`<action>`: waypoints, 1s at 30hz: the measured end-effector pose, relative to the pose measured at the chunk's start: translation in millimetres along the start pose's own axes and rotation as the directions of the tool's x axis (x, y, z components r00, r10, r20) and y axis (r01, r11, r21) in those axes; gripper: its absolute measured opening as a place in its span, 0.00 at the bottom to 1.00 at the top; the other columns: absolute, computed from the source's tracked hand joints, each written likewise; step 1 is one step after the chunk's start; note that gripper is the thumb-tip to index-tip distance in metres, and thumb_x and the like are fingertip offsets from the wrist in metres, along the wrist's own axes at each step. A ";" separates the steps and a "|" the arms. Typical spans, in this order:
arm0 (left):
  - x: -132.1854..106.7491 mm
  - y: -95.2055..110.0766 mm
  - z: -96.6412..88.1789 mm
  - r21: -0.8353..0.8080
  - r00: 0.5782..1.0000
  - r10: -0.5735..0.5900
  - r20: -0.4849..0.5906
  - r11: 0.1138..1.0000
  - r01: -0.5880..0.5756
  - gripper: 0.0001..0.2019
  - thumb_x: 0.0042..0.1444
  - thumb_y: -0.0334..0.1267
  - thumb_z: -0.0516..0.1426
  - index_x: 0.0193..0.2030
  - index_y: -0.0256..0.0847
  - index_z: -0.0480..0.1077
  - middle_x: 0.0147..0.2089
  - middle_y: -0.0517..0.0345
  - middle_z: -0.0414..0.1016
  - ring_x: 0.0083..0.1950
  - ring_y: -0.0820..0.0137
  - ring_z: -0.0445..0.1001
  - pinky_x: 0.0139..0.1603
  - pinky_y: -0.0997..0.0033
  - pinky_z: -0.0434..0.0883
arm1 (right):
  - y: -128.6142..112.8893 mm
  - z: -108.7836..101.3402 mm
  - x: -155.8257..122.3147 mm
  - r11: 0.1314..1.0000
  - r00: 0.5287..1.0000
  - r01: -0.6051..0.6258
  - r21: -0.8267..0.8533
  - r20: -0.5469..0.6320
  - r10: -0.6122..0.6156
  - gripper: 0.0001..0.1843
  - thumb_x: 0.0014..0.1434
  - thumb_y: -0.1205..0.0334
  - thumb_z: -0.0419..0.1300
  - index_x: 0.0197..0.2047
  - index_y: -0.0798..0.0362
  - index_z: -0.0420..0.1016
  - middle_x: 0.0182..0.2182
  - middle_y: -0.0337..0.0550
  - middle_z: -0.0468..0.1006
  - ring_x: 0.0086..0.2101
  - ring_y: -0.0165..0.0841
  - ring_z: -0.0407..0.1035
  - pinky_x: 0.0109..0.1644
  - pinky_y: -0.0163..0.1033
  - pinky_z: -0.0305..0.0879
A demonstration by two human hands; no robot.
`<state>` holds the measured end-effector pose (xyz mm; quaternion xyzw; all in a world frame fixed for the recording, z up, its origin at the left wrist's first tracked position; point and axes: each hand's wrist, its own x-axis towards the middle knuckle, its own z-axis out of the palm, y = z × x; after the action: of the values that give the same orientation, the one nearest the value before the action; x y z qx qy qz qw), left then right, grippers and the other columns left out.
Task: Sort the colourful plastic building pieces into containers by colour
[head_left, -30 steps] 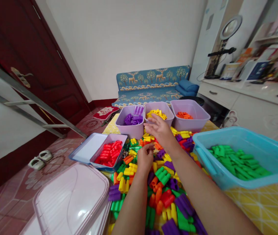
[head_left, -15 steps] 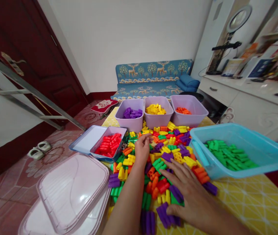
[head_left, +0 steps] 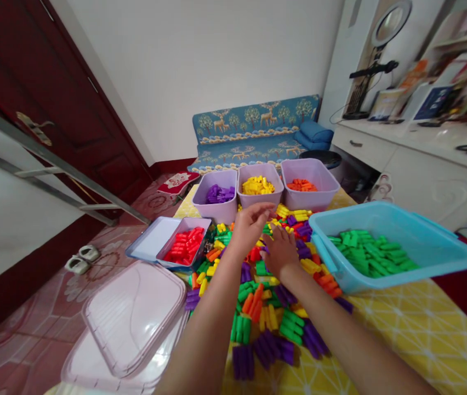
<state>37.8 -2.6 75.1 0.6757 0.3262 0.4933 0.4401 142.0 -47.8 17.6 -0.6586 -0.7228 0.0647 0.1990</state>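
My left hand (head_left: 253, 226) hovers over the far part of the block pile, fingers bent loosely to the right and thumb apart; I see nothing in it. Close beside it, my right hand (head_left: 282, 251) reaches down onto the pile with fingers apart, its fingertips touching or just above the blocks. Under both hands spread tube-shaped plastic building blocks in several colours, among them green blocks (head_left: 240, 328), purple blocks (head_left: 243, 362) and orange blocks (head_left: 252, 303). My forearms hide part of the pile.
Behind the pile stand lilac bins with purple (head_left: 216, 210), yellow (head_left: 260, 201) and orange blocks (head_left: 311, 201). A blue bin (head_left: 365, 280) of green blocks is at right, a tin of red blocks (head_left: 184, 245) at left. Clear lids (head_left: 135, 318) lie at front left.
My right hand has moved forward and left, from the near right of the pile to beside my left hand. My left hand has shifted slightly forward and right. The near blocks have been shifted about.
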 end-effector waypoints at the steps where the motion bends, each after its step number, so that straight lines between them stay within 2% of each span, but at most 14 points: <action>1: 3.0 3.9 -3.5 0.019 1.000 0.012 0.007 1.000 -0.013 0.13 0.57 0.35 0.54 0.45 0.35 0.74 0.38 0.51 0.80 0.40 0.67 0.78 0.42 0.71 0.74 | -8.1 -3.0 -9.2 0.999 0.998 0.045 0.019 -0.050 -0.044 0.20 0.55 0.65 0.58 0.52 0.53 0.72 0.62 0.55 0.60 0.62 0.50 0.49 0.65 0.61 0.36; 2: 5.4 6.8 -7.7 0.038 1.000 0.014 0.011 0.999 -0.014 0.13 0.56 0.35 0.54 0.45 0.35 0.74 0.38 0.51 0.80 0.39 0.67 0.78 0.41 0.71 0.74 | -17.2 -5.4 -22.5 0.989 0.989 0.135 0.059 -0.071 -0.131 0.19 0.56 0.65 0.56 0.53 0.52 0.72 0.61 0.54 0.61 0.61 0.48 0.50 0.65 0.59 0.35; 4: 8.0 9.5 -17.2 0.064 1.000 0.010 0.028 0.998 -0.012 0.13 0.56 0.34 0.54 0.45 0.33 0.74 0.36 0.51 0.80 0.38 0.68 0.78 0.41 0.71 0.74 | -36.0 -5.8 -57.3 0.922 0.936 0.345 0.177 0.003 -0.351 0.20 0.56 0.59 0.58 0.53 0.48 0.72 0.58 0.50 0.66 0.59 0.45 0.55 0.66 0.59 0.31; 6: 7.6 8.8 -26.5 0.093 0.999 0.007 0.047 0.996 -0.011 0.13 0.56 0.34 0.54 0.46 0.33 0.74 0.35 0.51 0.80 0.38 0.68 0.78 0.40 0.72 0.73 | -50.2 0.4 -93.6 0.804 0.821 0.515 0.296 0.098 -0.562 0.25 0.53 0.51 0.61 0.55 0.44 0.70 0.59 0.46 0.66 0.61 0.46 0.51 0.67 0.60 0.26; 8: 3.1 7.0 -34.8 0.136 0.998 0.000 0.069 0.991 -0.009 0.13 0.57 0.34 0.53 0.46 0.32 0.73 0.36 0.51 0.80 0.38 0.68 0.78 0.41 0.72 0.73 | -55.2 11.5 -118.4 0.672 0.655 0.644 0.366 0.189 -0.731 0.29 0.52 0.46 0.61 0.56 0.46 0.69 0.62 0.48 0.62 0.64 0.46 0.45 0.67 0.58 0.26; 9: -1.1 6.6 -38.7 0.165 0.997 -0.007 0.079 0.986 -0.006 0.14 0.57 0.35 0.53 0.47 0.32 0.73 0.36 0.51 0.79 0.39 0.68 0.78 0.41 0.72 0.73 | -53.8 17.2 -123.6 0.646 0.619 0.673 0.360 0.203 -0.758 0.29 0.53 0.46 0.60 0.55 0.49 0.69 0.63 0.49 0.61 0.65 0.47 0.43 0.67 0.58 0.28; 11: -14.4 8.0 -46.4 0.258 0.997 -0.024 0.078 0.966 0.003 0.14 0.58 0.36 0.52 0.47 0.33 0.73 0.37 0.51 0.79 0.40 0.68 0.78 0.43 0.70 0.73 | -45.2 25.8 -118.6 0.698 0.663 0.665 0.267 0.221 -0.716 0.23 0.58 0.50 0.57 0.54 0.51 0.70 0.63 0.49 0.61 0.65 0.48 0.42 0.67 0.60 0.28; 13: -35.0 11.9 -54.3 0.427 0.999 -0.031 0.024 0.904 0.018 0.14 0.59 0.36 0.51 0.47 0.35 0.73 0.40 0.50 0.79 0.42 0.66 0.77 0.46 0.67 0.73 | -33.3 27.7 -98.5 0.789 0.770 0.601 0.131 0.170 -0.615 0.17 0.59 0.54 0.55 0.49 0.52 0.73 0.62 0.50 0.63 0.64 0.49 0.44 0.66 0.63 0.27; 14: -48.1 14.0 -58.1 0.546 1.000 -0.029 -0.010 0.837 0.030 0.13 0.59 0.35 0.51 0.46 0.36 0.74 0.43 0.50 0.78 0.45 0.65 0.76 0.49 0.64 0.72 | -27.5 26.0 -86.0 0.840 0.830 0.540 0.057 0.131 -0.543 0.14 0.60 0.56 0.55 0.45 0.52 0.76 0.60 0.50 0.65 0.64 0.50 0.45 0.65 0.64 0.27; 16: -79.0 16.7 -64.7 0.742 0.999 -0.001 -0.050 0.670 0.038 0.13 0.58 0.33 0.52 0.46 0.39 0.74 0.47 0.50 0.76 0.51 0.62 0.73 0.54 0.57 0.69 | -18.0 18.9 -63.0 0.900 0.902 0.431 -0.067 0.063 -0.427 0.11 0.59 0.59 0.56 0.40 0.53 0.77 0.57 0.52 0.68 0.62 0.50 0.50 0.65 0.65 0.28; 20: -149.7 12.3 -69.9 0.916 0.997 -0.044 -0.068 0.394 0.080 0.26 0.50 0.36 0.59 0.58 0.44 0.66 0.64 0.45 0.59 0.65 0.50 0.58 0.61 0.44 0.62 | -1.6 -1.1 -48.8 0.941 0.946 0.317 -0.116 -0.028 -0.323 0.15 0.57 0.58 0.59 0.47 0.51 0.75 0.59 0.51 0.66 0.61 0.49 0.51 0.64 0.66 0.37; 22: -182.5 6.8 -68.4 0.935 0.994 -0.094 -0.059 0.343 0.088 0.32 0.48 0.37 0.61 0.62 0.46 0.60 0.69 0.45 0.50 0.69 0.47 0.50 0.62 0.40 0.59 | 10.2 -10.1 -62.2 0.948 0.949 0.297 -0.113 -0.079 -0.307 0.20 0.57 0.55 0.59 0.52 0.49 0.71 0.60 0.50 0.65 0.61 0.48 0.52 0.64 0.64 0.41; 25: -221.7 -2.0 -63.6 0.938 0.990 -0.114 -0.080 0.326 0.113 0.37 0.49 0.35 0.60 0.66 0.48 0.53 0.72 0.47 0.38 0.71 0.45 0.43 0.63 0.39 0.58 | 34.9 -17.8 -104.3 0.950 0.945 0.286 -0.128 -0.129 -0.302 0.28 0.57 0.50 0.57 0.59 0.49 0.64 0.62 0.51 0.60 0.60 0.49 0.53 0.62 0.62 0.48; 30: -256.0 -13.9 -57.8 0.924 0.982 -0.109 -0.155 0.335 0.183 0.37 0.53 0.34 0.57 0.68 0.50 0.47 0.73 0.50 0.33 0.72 0.47 0.40 0.64 0.40 0.58 | 83.8 -3.2 -198.0 0.959 0.952 0.225 -0.170 -0.173 -0.254 0.43 0.54 0.47 0.57 0.69 0.49 0.46 0.65 0.54 0.53 0.58 0.55 0.58 0.53 0.58 0.62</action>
<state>-94.4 -205.3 -27.5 0.7572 0.6219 0.1996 0.0080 231.4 -231.6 -49.3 -0.5820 -0.7775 -0.0782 0.2250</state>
